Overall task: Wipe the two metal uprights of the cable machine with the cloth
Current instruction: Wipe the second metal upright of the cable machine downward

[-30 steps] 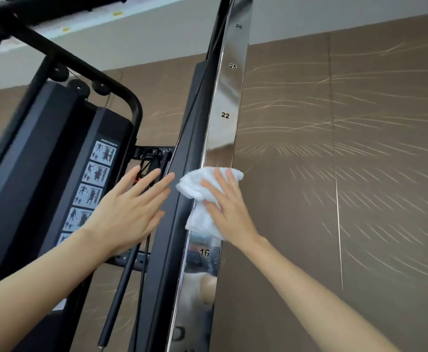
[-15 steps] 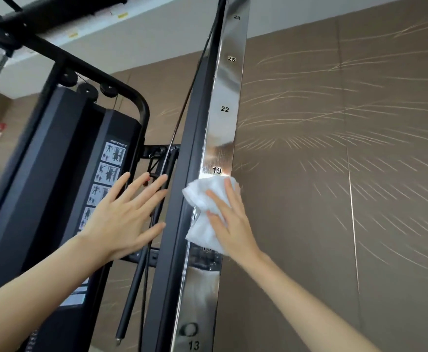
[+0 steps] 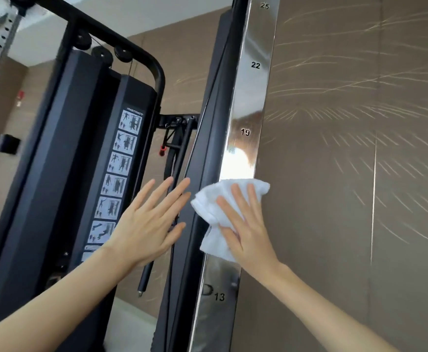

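Over on the left stands the black weight housing (image 3: pixel 62 138) with its strip of exercise pictures (image 3: pixel 116 179), and none of that is part of the job. Next comes the left hand (image 3: pixel 145 228), raised with fingers straight and spread, and its grip has nothing in it. It hovers in front of a thin black bar (image 3: pixel 179 153) and right beside the black frame post (image 3: pixel 209 138). Whether the fingertips actually touch that post, one cannot tell. It would do well to plant itself on the post, a steady brace for the wiping arm, while staying away from the cable run.

Now the action: the shiny metal upright (image 3: pixel 254 97), numbered 25, 22 and 19 above and 13 below. The white cloth (image 3: pixel 207 201) is bunched flat against it, between the 19 and the 13. The right hand (image 3: pixel 248 235) lies on top, fingers straight, pressing the cloth to the metal and not clutching it. Its grip is a flat push.

To do this pass well, it looks best to keep that pressure even and let the cloth span the full width, wrapping the edge nearest the post. Long overlapping strokes along the strip should beat short dabs, since polished metal shows every streak. Turning the cloth to a fresh face now and then seems wise.

Right of it all is the brown patterned wall (image 3: pixel 360 199). The second upright is not in view.
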Action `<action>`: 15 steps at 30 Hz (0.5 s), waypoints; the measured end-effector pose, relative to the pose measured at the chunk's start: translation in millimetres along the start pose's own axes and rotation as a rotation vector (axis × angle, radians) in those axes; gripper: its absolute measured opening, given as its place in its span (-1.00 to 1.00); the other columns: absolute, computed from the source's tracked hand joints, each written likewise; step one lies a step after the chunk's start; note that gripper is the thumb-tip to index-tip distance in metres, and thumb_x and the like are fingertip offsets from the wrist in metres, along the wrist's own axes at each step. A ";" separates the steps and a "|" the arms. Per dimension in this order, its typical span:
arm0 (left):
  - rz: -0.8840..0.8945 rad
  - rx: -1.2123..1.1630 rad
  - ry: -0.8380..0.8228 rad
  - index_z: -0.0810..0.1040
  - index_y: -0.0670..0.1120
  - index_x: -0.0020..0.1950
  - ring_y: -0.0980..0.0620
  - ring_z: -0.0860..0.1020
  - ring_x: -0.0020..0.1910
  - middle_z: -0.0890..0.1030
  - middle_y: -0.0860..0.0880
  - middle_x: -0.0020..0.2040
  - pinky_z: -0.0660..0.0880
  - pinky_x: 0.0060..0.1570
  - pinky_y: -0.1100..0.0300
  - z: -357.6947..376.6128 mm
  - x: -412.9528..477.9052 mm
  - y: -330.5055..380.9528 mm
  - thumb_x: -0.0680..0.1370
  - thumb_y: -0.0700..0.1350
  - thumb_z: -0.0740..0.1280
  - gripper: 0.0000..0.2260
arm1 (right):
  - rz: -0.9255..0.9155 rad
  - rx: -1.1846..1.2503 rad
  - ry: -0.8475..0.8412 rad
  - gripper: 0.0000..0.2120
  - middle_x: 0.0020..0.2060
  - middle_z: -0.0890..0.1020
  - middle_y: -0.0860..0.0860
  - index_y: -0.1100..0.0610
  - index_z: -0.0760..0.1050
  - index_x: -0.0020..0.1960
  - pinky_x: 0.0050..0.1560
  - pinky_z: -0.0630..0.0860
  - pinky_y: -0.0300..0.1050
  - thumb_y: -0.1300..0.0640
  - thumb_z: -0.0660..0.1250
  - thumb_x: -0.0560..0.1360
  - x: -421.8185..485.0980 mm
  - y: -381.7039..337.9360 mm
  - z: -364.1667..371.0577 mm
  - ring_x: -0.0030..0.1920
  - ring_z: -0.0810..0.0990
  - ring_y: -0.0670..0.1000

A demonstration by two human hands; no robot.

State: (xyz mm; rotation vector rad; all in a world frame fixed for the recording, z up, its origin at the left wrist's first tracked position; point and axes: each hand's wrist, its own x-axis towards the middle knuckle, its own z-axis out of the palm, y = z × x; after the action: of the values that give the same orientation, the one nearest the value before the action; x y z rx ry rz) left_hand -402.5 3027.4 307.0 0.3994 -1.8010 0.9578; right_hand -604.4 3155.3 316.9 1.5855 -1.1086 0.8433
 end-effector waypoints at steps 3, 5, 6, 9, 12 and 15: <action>-0.011 -0.020 0.011 0.48 -0.18 0.42 -0.19 0.33 0.48 0.28 -0.12 0.55 0.20 0.43 -0.17 0.9 -6.5 -2.7 0.60 0.06 0.08 -0.50 | -0.054 -0.050 -0.035 -0.58 0.51 0.11 -0.02 0.00 0.18 0.48 0.50 -0.15 0.02 -0.06 0.01 0.65 18.6 13.3 -14.8 0.53 -0.13 0.07; -0.027 -0.040 0.035 0.50 -0.17 0.39 -0.19 0.34 0.47 0.29 -0.11 0.54 0.20 0.42 -0.17 1.4 -9.7 -5.3 0.59 0.04 0.09 -0.52 | 0.049 -0.085 0.026 -0.57 0.49 0.12 -0.03 0.01 0.25 0.47 0.50 -0.08 0.09 -0.05 0.04 0.63 53.0 16.3 -20.6 0.53 -0.09 0.06; -0.040 -0.052 0.048 0.50 -0.17 0.39 -0.19 0.35 0.47 0.30 -0.11 0.54 0.20 0.42 -0.17 1.6 -11.5 -6.6 0.59 0.03 0.09 -0.53 | 0.116 -0.102 0.056 -0.56 0.49 0.11 -0.04 0.02 0.27 0.47 0.49 -0.04 0.16 -0.03 0.05 0.61 66.7 13.4 -19.6 0.53 -0.08 0.08; -0.059 -0.072 0.089 0.50 -0.16 0.38 -0.19 0.35 0.46 0.29 -0.10 0.54 0.18 0.43 -0.16 2.9 -15.6 -9.4 0.60 0.01 0.09 -0.55 | 0.144 -0.248 0.100 -0.55 0.50 0.13 0.02 0.03 0.28 0.47 0.46 -0.05 0.26 -0.02 0.06 0.60 63.9 -5.0 -3.9 0.52 -0.05 0.13; -0.057 -0.100 0.111 0.48 -0.16 0.38 -0.19 0.34 0.47 0.28 -0.11 0.55 0.17 0.44 -0.17 4.9 -18.0 -10.5 0.61 0.02 0.08 -0.56 | -0.027 -0.357 0.034 -0.57 0.48 0.21 0.12 0.02 0.30 0.45 0.47 -0.10 0.22 -0.07 0.03 0.62 7.8 -23.2 10.8 0.51 0.02 0.19; -0.060 -0.118 0.127 0.47 -0.16 0.38 -0.20 0.34 0.47 0.29 -0.11 0.54 0.18 0.44 -0.18 5.2 -18.7 -12.1 0.62 0.00 0.08 -0.57 | -0.157 -0.389 -0.108 -0.59 0.47 0.25 0.13 0.01 0.27 0.45 0.47 -0.09 0.25 -0.06 -0.02 0.64 -33.9 -34.2 12.1 0.50 0.06 0.22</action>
State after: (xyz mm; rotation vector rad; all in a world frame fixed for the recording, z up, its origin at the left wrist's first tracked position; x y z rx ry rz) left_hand -389.8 3012.9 294.6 0.3101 -1.7115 0.8134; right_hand -583.8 3155.5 271.8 1.3792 -1.1286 0.4113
